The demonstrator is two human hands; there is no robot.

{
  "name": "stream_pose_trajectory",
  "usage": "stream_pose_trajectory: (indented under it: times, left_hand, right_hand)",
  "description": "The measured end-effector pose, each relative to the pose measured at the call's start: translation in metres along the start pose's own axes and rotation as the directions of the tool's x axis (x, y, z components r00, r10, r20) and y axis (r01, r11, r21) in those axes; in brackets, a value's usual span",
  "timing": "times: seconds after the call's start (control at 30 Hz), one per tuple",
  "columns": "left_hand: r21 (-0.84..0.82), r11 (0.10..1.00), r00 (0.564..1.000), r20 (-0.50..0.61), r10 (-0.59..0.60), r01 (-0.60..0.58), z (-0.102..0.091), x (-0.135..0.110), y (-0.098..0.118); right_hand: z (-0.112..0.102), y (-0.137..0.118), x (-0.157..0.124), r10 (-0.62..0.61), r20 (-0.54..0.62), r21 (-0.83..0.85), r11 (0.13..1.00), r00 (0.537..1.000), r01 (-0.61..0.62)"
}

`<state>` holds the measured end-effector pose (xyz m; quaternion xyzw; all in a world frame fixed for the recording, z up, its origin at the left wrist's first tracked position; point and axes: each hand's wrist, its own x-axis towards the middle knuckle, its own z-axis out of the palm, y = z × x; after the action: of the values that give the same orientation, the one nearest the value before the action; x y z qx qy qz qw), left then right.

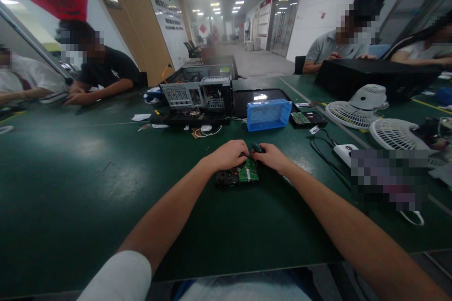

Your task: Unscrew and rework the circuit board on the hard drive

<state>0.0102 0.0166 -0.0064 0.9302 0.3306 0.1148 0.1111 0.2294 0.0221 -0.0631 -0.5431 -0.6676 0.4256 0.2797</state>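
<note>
white sleeve (118, 276) and bare forearms (173, 208) lead to a black device (225, 179) on the green table (81, 216), left hand (231, 154) curled over its green board (249, 173), exact grip impossible to tell, right hand (271, 156) pinching a dark handle (258, 148) by its far corner

Left hand (231, 153) at black unit (224, 178) with green circuit board (249, 172); right hand (271, 157) grips dark-handled tool (258, 148). Blue bin (268, 115), open PC case (181, 97) beyond.

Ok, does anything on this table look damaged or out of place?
Yes: the computer case looks open, insides showing, with loose paper to its left. At right, the farther white fan seems to lie face down, not upright. In front, a green board sits uncovered. No spill shows.
</note>
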Motion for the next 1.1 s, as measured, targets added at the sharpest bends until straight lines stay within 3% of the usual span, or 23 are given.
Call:
stream_pose_trajectory:
  times: [1.1]
  left_hand:
    - [-0.015,1.000,1.000,0.000,0.017,-0.017,0.0003,0.0004,0.0044]
  right_hand:
    - [-0.0003,0.0003,-0.0001,-0.004,-0.012,-0.016,1.000,1.000,0.004]
